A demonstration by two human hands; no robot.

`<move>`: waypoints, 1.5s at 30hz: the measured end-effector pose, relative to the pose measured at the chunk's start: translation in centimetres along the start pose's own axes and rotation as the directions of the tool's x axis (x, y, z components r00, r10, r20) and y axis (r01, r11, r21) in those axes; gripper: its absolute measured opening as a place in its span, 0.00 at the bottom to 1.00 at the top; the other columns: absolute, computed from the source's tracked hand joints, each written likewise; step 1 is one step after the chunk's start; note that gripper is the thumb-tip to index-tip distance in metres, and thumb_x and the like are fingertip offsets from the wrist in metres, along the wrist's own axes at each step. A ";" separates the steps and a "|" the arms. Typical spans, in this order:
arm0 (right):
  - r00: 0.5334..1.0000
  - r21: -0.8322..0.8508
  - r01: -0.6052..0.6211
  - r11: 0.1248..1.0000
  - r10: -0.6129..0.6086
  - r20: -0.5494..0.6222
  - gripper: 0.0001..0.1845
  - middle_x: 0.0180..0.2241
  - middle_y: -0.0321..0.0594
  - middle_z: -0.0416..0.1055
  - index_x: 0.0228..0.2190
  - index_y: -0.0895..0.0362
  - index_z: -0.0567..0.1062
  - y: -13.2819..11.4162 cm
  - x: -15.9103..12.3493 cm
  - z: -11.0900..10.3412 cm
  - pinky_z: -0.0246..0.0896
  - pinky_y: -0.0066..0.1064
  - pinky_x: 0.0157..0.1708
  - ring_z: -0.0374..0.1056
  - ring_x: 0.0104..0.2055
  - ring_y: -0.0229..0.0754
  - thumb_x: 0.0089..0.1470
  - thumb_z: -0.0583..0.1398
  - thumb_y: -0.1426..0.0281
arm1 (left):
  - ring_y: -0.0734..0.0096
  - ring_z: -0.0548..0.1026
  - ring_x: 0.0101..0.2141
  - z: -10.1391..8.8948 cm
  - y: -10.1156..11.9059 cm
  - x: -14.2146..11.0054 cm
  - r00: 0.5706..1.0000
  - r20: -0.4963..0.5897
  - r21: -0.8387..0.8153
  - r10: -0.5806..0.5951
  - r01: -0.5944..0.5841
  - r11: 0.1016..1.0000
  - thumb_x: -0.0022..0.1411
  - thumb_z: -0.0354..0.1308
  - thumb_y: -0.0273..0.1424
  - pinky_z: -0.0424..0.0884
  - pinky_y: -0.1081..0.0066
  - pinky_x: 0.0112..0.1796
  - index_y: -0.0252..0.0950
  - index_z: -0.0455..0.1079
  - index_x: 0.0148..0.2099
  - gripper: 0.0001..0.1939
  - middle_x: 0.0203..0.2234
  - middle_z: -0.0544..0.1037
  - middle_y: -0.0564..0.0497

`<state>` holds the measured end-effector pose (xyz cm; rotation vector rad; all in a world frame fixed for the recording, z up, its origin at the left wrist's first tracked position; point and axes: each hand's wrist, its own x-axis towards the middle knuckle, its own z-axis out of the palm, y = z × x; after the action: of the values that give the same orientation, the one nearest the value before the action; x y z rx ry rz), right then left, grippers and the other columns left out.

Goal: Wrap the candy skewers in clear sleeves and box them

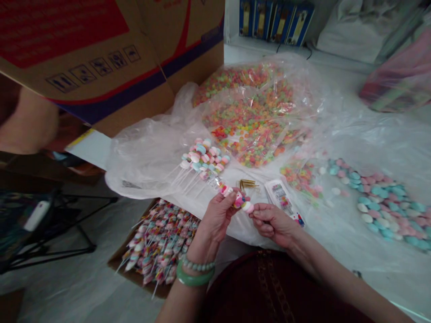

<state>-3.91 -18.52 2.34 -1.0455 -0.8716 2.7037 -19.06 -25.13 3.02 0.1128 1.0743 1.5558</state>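
Between my hands is a candy skewer (239, 200) with pink, white and yellow pieces, seemingly inside a clear printed wrapper. My left hand (218, 213), wearing a green bangle and a bead bracelet, has its fingers closed round the middle of it. The fingertips of my right hand (273, 224) pinch its lower right end, by a pale pink piece. Just beyond lie gold twist ties (248, 184) and a stack of printed clear bags (282, 197). To the left, marshmallow skewers (205, 157) with white sticks rest in a bunch on the plastic-covered table.
A large clear bag of colourful ring candies (256, 112) spreads across the back. Loose rings (303, 177) and pastel marshmallows (387, 204) lie to the right. Below left stands a carton of wrapped skewers (161, 242). A big cardboard box (134, 67) and another person's arm (28, 121) are at left.
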 end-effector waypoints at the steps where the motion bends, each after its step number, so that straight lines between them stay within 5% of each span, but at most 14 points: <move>1: 0.999 -0.013 0.023 1.000 -0.024 -0.023 0.10 0.16 0.27 0.59 0.26 0.60 0.71 0.1 0.1 0.1 0.28 0.22 0.13 0.40 0.13 0.23 0.40 0.65 0.69 | 0.67 0.77 0.33 0.0 -0.2 0.1 1.000 0.018 -0.027 -0.011 0.011 1.000 0.51 0.66 0.34 0.73 0.72 0.36 0.31 0.73 0.37 0.13 0.31 0.78 0.48; 6: 0.937 -0.362 0.175 0.916 -0.268 -0.223 0.08 0.17 0.28 0.58 0.26 0.59 0.72 0.8 0.3 0.2 0.36 0.23 0.16 0.47 0.16 0.28 0.46 0.60 0.65 | 0.66 0.77 0.34 -0.1 -0.7 0.3 0.998 -0.038 -0.148 -0.049 0.043 0.988 0.54 0.63 0.36 0.74 0.69 0.37 0.31 0.74 0.38 0.14 0.31 0.78 0.46; 10: 0.872 -0.656 0.190 0.730 -0.433 -0.230 0.08 0.19 0.30 0.60 0.24 0.57 0.72 0.7 0.3 0.1 0.46 0.25 0.21 0.54 0.21 0.32 0.50 0.57 0.67 | 0.71 0.75 0.30 0.3 -0.9 0.4 0.992 -0.121 -0.111 0.019 -0.033 0.993 0.51 0.66 0.35 0.74 0.71 0.34 0.31 0.74 0.35 0.12 0.30 0.78 0.49; 14: 0.793 -0.738 0.267 0.619 -0.577 -0.196 0.08 0.20 0.32 0.62 0.26 0.56 0.74 0.7 0.2 0.9 0.51 0.26 0.26 0.58 0.25 0.35 0.51 0.56 0.68 | 0.74 0.73 0.28 1.4 -1.8 0.2 0.980 -0.171 -0.078 0.100 -0.114 0.990 0.49 0.67 0.36 0.72 0.73 0.34 0.31 0.73 0.31 0.13 0.27 0.76 0.51; 19: 0.881 -0.378 0.265 0.887 -0.382 -0.278 0.10 0.18 0.29 0.58 0.30 0.57 0.73 0.9 0.4 1.5 0.40 0.24 0.17 0.49 0.18 0.31 0.49 0.59 0.63 | 0.74 0.73 0.29 2.0 -2.3 0.0 0.988 -0.117 -0.070 0.099 -0.108 0.992 0.51 0.65 0.36 0.71 0.73 0.34 0.32 0.74 0.32 0.11 0.28 0.76 0.51; 22: 0.910 -0.227 0.288 0.930 -0.340 -0.237 0.11 0.18 0.29 0.58 0.30 0.59 0.73 0.8 0.5 1.4 0.34 0.23 0.15 0.46 0.16 0.28 0.46 0.61 0.64 | 0.72 0.75 0.32 1.2 -1.3 0.0 0.999 -0.021 -0.091 -0.028 0.026 0.995 0.51 0.66 0.32 0.72 0.70 0.37 0.33 0.74 0.36 0.10 0.32 0.77 0.50; 26: 0.945 -0.166 0.236 0.957 -0.266 -0.191 0.11 0.17 0.29 0.60 0.27 0.60 0.72 0.4 0.2 1.4 0.31 0.23 0.14 0.45 0.15 0.26 0.43 0.63 0.65 | 0.63 0.74 0.43 0.2 1.0 0.5 0.997 0.067 -0.273 -0.038 0.055 0.961 0.52 0.66 0.34 0.71 0.64 0.44 0.36 0.71 0.44 0.17 0.43 0.76 0.47; 30: 0.943 -0.211 0.201 0.957 -0.247 -0.222 0.11 0.16 0.28 0.59 0.26 0.59 0.71 0.4 0.2 1.7 0.33 0.22 0.14 0.46 0.15 0.27 0.43 0.63 0.64 | 0.64 0.75 0.39 1.0 1.0 0.8 0.999 0.018 -0.288 0.034 -0.027 0.957 0.55 0.63 0.35 0.72 0.66 0.40 0.35 0.70 0.44 0.15 0.36 0.76 0.48; 37: 0.863 -0.291 0.326 0.899 -0.409 -0.297 0.14 0.15 0.27 0.55 0.20 0.56 0.63 0.8 0.6 2.8 0.39 0.23 0.15 0.47 0.16 0.29 0.46 0.60 0.62 | 0.73 0.73 0.33 4.5 -3.7 -0.5 0.975 -0.087 -0.057 0.206 -0.211 0.976 0.57 0.60 0.37 0.69 0.73 0.36 0.36 0.69 0.40 0.12 0.32 0.75 0.52; 41: 0.881 -0.384 0.307 0.871 -0.412 -0.230 0.09 0.18 0.29 0.59 0.23 0.55 0.67 0.9 0.2 1.7 0.42 0.25 0.15 0.50 0.15 0.30 0.49 0.57 0.64 | 0.73 0.72 0.29 3.8 -3.6 -0.6 0.996 -0.021 -0.026 0.090 -0.091 0.996 0.55 0.62 0.38 0.68 0.73 0.30 0.35 0.68 0.39 0.14 0.30 0.74 0.51; 45: 0.871 -0.653 0.227 0.723 -0.451 -0.197 0.05 0.18 0.30 0.60 0.26 0.54 0.74 0.9 -0.5 0.2 0.47 0.26 0.19 0.54 0.19 0.33 0.49 0.57 0.68 | 0.72 0.74 0.28 2.0 -2.1 -0.1 0.986 -0.128 0.029 0.105 -0.102 0.994 0.52 0.64 0.38 0.70 0.71 0.33 0.34 0.67 0.36 0.15 0.30 0.75 0.51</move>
<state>-3.59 -19.55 2.26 -1.2427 -1.7283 1.8599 -16.24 -24.32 2.80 0.0856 1.2038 1.6631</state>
